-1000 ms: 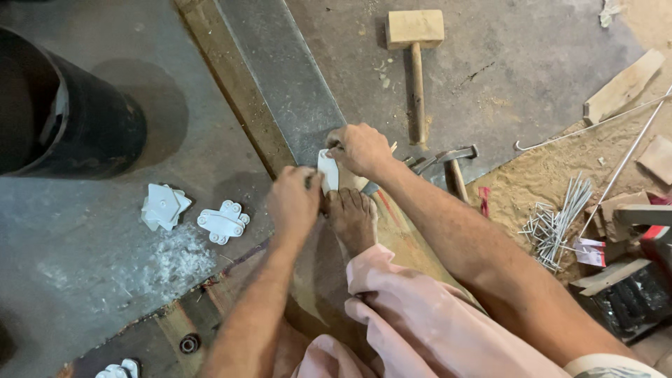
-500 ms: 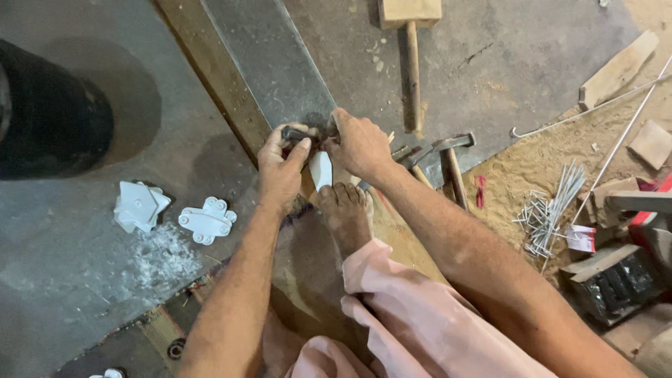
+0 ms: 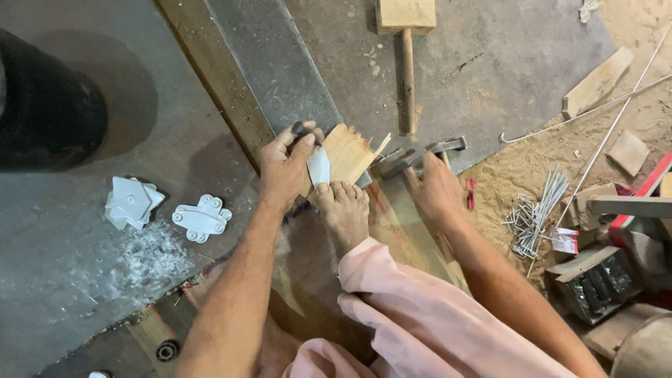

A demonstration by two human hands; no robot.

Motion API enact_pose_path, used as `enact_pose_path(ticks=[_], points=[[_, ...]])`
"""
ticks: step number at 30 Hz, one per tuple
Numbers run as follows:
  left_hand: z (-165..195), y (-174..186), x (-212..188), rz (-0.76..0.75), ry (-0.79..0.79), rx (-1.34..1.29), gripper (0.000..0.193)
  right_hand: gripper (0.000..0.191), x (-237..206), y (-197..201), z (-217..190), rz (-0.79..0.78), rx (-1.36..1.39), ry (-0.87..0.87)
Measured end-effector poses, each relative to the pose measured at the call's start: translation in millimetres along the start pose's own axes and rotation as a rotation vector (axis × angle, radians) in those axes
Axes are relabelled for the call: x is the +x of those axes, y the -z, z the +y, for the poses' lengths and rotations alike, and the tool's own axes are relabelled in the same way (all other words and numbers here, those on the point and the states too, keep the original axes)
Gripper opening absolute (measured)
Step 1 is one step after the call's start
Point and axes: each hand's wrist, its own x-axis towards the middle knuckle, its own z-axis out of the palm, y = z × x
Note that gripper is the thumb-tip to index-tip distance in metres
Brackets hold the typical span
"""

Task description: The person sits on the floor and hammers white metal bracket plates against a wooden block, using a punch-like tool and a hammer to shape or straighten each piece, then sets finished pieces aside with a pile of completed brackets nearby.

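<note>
White bracket [image 3: 318, 166] in left hand [image 3: 283, 171] — right hand [image 3: 434, 189] at hammer [image 3: 420, 155].

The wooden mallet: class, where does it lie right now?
In the head view the wooden mallet lies at top centre on the grey floor, its handle pointing down toward the metal hammer under the right hand.

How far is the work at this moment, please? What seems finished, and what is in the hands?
Seemingly done: white metal brackets lie on the floor. In hand: the left hand holds a white plate and a small dark tool against a splintered wooden piece, steadied by a bare foot; the right hand reaches a claw hammer. Left: nails lie unused nearby.
</note>
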Motion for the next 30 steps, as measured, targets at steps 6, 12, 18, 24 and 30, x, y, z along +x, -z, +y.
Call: enact_pose_path(ticks=[6,12,18,24,30], points=[[-1,-2,-4,0.018,-0.046,-0.03,0.02,0.038,-34,-25,64,-0.3,-0.202,-0.198],[10,-2,-7,-0.053,-0.175,0.344,0.022,0.046,-36,-16,64,-0.39,0.226,-0.461],[16,-2,-10,-0.072,-0.179,0.455,0.024,0.038,-44,19,24,0.022,0.126,0.005],[12,0,-12,-0.054,-0.215,0.468,0.028,0.022,-40,61,-29,-0.054,0.13,0.155],[6,3,-15,-0.09,-0.342,0.594,0.026,0.022,-36,70,-66,0.003,0.247,0.241]])
